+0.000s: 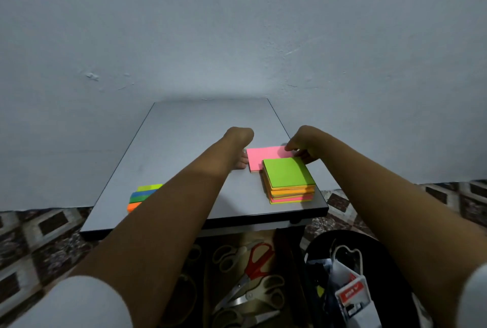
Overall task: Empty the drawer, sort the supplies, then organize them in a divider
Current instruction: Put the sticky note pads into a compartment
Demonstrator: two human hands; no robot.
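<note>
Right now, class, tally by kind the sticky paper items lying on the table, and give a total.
pink pad: 1
green-topped stack: 1
flag strips: 4 in view (lime, blue, green, orange), partly hidden
Total: 6

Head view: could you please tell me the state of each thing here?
Pink pad: flat on table, held at both ends.
Green-topped stack: piled neatly on table.
Left hand: fingers touching pad's left edge.
Right hand: pinching pad's right end.
Red scissors: closed, in open drawer.
</note>
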